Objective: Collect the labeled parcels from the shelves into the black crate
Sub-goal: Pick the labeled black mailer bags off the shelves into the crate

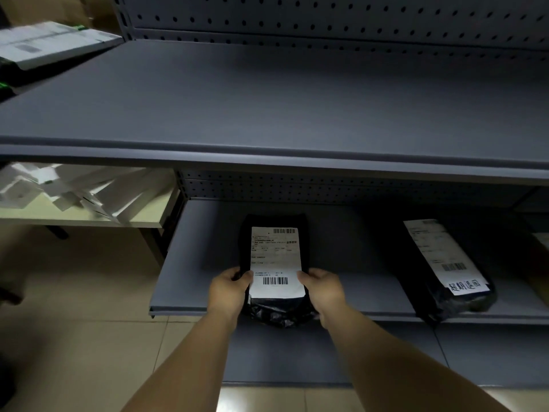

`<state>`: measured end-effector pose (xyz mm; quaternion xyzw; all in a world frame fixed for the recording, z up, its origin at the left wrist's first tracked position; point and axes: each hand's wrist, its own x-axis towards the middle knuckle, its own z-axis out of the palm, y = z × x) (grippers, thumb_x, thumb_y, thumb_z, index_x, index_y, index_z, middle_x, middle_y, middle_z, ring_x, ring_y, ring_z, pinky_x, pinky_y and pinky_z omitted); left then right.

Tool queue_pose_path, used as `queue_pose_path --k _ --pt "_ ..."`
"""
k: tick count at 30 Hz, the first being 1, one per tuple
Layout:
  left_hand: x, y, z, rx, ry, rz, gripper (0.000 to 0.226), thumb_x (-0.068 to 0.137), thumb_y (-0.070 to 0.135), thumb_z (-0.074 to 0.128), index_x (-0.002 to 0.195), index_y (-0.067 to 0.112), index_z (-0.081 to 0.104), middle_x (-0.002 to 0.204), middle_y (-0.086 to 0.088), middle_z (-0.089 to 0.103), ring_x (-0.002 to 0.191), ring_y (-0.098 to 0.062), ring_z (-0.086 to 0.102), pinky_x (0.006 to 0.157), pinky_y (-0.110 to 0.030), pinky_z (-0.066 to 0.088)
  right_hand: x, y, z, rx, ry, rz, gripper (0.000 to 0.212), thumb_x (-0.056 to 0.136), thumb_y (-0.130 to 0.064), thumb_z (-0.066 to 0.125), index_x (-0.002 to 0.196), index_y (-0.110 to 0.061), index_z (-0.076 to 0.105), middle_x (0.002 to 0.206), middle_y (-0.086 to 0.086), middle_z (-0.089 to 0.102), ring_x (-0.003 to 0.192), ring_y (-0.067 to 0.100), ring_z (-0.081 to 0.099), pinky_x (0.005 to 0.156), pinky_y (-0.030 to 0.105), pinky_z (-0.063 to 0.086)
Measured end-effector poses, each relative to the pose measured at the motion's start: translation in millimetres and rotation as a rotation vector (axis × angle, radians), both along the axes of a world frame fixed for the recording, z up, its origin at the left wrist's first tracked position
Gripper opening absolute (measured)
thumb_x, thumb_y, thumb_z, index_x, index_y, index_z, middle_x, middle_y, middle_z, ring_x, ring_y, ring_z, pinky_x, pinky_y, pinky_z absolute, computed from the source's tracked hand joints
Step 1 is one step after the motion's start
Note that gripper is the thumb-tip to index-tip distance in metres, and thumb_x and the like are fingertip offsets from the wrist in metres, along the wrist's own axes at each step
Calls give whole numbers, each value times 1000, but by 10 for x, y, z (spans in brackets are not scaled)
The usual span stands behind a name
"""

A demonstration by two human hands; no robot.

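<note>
Now gripping the parcel [274,263] at the shelf's [184,281] front edge, left hand [228,288] and right hand [322,288] pinching its near sides: likely a soft, light, slippery poly bag, best held by the firmer middle.

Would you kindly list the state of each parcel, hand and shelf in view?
Held parcel: on lower shelf, label up, gripped at both sides.
Left hand: grips its left edge.
Right hand: grips its right edge.
Second parcel: lying untouched, label up.
Lower shelf: holds both parcels.
</note>
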<state>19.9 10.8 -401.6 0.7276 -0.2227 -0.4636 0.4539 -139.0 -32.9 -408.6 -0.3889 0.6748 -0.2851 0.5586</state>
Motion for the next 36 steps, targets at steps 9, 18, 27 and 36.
queue_pose_path --k 9,18,27,36 --pt "-37 12 46 25 -126 -14 23 90 15 60 109 4 65 81 0 67 77 -19 64 73 -30 53 -1 7 47 -49 70 79 31 93 -26 57 114 -5 65 108 12 70 95 26 65 86 35 52" --pt "-201 169 372 29 -859 -210 34 89 26 57 115 3 59 110 -17 57 100 -32 54 79 -37 45 -241 158 341 -401 785 362 39 97 -34 42 128 -16 57 126 8 61 116 26 53 91 31 44" --pt "-599 209 583 -19 -1356 -527 32 89 44 46 105 20 60 106 0 62 97 -19 57 77 -29 41 -739 318 580 -690 1115 617 37 95 -34 43 126 -21 56 122 0 58 115 20 50 96 29 35" --pt "-1384 296 628 -48 -1376 -557 37 92 47 42 113 21 58 112 0 60 106 -20 53 90 -31 38 -1490 448 689 -707 1110 592 39 96 -34 43 130 -20 53 133 -1 53 128 17 42 107 29 30"
